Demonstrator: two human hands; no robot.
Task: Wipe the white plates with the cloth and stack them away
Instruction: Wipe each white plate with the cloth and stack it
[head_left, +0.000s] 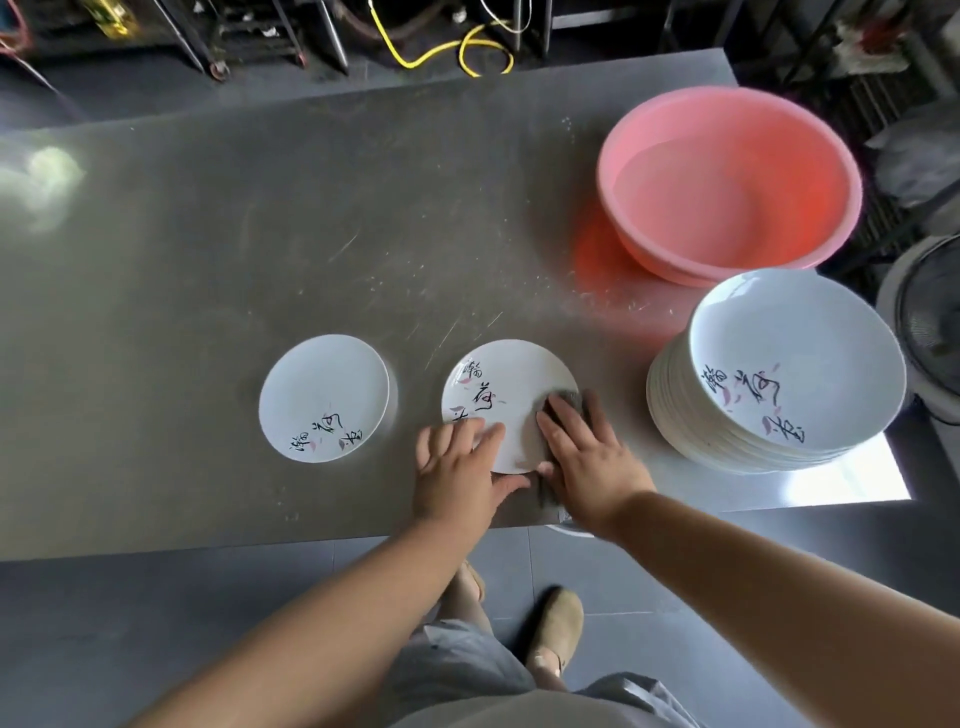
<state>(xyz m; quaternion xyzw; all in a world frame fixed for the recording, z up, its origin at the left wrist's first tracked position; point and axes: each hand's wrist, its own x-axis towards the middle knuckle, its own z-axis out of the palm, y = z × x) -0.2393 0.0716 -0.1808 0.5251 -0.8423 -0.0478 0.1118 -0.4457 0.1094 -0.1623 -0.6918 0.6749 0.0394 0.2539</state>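
Observation:
A white plate with black brush script (511, 387) lies flat near the table's front edge. My left hand (457, 467) rests on its near left rim, fingers spread and straight, thumb under the front edge. My right hand (587, 457) presses a grey cloth (569, 400) flat onto the plate's right side; most of the cloth is hidden under the palm. A second plate of the same kind (324, 397) lies alone to the left. A tall stack of such plates (779, 374) stands at the right.
A pink plastic basin (727, 176) sits at the back right on the steel table (260, 234). The table's front edge runs just below my hands. A fan stands off the right edge, cables and racks behind the table.

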